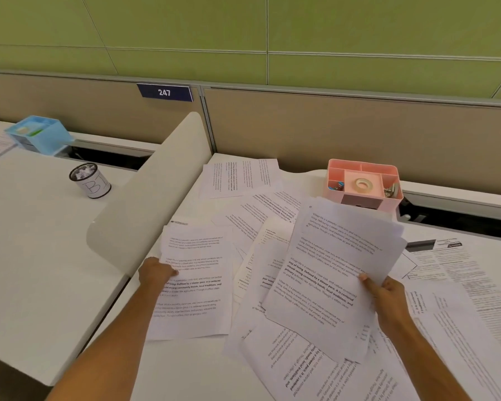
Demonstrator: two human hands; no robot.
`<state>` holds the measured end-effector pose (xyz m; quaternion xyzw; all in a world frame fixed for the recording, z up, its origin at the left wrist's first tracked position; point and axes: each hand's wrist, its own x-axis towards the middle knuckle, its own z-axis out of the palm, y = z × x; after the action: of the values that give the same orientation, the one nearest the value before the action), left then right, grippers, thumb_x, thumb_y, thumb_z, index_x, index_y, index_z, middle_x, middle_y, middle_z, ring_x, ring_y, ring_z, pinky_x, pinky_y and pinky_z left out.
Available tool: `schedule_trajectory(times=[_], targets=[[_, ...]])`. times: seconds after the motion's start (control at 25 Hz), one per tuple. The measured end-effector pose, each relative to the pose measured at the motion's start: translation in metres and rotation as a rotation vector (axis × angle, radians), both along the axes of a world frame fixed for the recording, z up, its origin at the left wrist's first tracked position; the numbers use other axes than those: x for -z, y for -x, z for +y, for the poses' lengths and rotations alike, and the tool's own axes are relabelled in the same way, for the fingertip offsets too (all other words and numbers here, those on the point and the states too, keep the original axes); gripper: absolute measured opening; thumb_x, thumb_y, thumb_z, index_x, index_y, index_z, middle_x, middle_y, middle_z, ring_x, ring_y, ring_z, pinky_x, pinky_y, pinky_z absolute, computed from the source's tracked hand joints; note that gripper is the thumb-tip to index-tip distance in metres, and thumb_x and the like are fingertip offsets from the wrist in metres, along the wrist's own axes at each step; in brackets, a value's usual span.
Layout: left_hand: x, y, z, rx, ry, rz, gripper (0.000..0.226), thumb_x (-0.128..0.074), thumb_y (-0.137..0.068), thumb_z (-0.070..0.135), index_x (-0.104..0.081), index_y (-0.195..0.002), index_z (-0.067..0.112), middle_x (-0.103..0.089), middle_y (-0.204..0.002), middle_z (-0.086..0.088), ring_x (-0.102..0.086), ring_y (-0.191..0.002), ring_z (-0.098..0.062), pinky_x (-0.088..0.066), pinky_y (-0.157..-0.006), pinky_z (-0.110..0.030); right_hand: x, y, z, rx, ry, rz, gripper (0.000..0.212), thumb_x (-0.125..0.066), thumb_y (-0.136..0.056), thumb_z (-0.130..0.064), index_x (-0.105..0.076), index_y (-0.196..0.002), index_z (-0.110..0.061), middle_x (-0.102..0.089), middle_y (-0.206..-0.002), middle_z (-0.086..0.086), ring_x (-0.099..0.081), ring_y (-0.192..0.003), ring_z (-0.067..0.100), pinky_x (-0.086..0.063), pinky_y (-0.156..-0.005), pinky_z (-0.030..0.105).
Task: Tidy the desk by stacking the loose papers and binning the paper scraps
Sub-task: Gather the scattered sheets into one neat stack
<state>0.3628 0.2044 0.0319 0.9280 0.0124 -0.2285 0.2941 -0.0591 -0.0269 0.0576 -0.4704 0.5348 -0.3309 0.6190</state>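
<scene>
Gripping printed sheets, both hands: left hand (156,272) one, right hand (386,296) several.

Loose papers (261,221) cover the desk; a curved divider (145,198) walls off the bin (90,180).

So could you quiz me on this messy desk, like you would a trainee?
1. True or false: the right hand holds a bundle of sheets raised off the desk.
2. What sits in the middle of the pink organizer? A) scissors B) tape roll C) stapler
3. Which hand grips the single sheet by the divider?

Key: 1 true; 2 B, the tape roll; 3 the left hand.
</scene>
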Motion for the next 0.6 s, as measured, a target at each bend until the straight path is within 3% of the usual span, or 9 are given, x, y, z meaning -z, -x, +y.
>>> schedule_trajectory(times=[0.16,0.28,0.4,0.6], targets=[[-0.041,0.011,0.003,0.089,0.224,-0.049,0.04,-0.079,-0.071,-0.001,-0.063,-0.108,0.003,-0.068,-0.107,-0.012,-0.065,-0.092,-0.03,-0.054,-0.084,-0.037,0.006,0.002,-0.001,-0.01,-0.019,-0.018,0.008,-0.063,-0.09,-0.009,-0.066,-0.098,-0.007,-0.071,-0.092,0.011,-0.068,-0.084,0.032,-0.056,-0.075,0.04],[-0.09,0.03,-0.001,0.295,0.278,-0.152,0.041,-0.076,-0.076,0.001,-0.061,-0.113,0.01,-0.067,-0.105,-0.009,-0.064,-0.09,-0.026,-0.052,-0.079,-0.032,0.008,0.002,0.001,-0.021,-0.033,-0.015,0.015,-0.063,-0.091,-0.009,-0.065,-0.104,-0.003,-0.071,-0.093,0.013,-0.068,-0.084,0.032,-0.056,-0.073,0.039],[-0.141,0.059,-0.008,0.404,0.382,-0.207,0.031,-0.073,-0.08,0.001,-0.064,-0.106,0.015,-0.069,-0.098,0.0,-0.067,-0.086,-0.021,-0.051,-0.068,-0.025,0.004,0.003,0.003,-0.027,-0.062,-0.027,0.004,-0.064,-0.09,-0.01,-0.066,-0.094,-0.01,-0.072,-0.093,0.013,-0.068,-0.083,0.031,-0.055,-0.07,0.037],[-0.202,0.115,-0.018,0.548,0.523,-0.24,0.031,-0.074,-0.08,0.003,-0.07,-0.109,0.013,-0.073,-0.102,0.002,-0.07,-0.089,-0.016,-0.053,-0.071,-0.025,-0.007,0.005,0.009,-0.04,-0.078,-0.07,0.008,-0.065,-0.09,-0.012,-0.066,-0.097,-0.011,-0.072,-0.092,0.01,-0.069,-0.084,0.029,-0.055,-0.069,0.036]])
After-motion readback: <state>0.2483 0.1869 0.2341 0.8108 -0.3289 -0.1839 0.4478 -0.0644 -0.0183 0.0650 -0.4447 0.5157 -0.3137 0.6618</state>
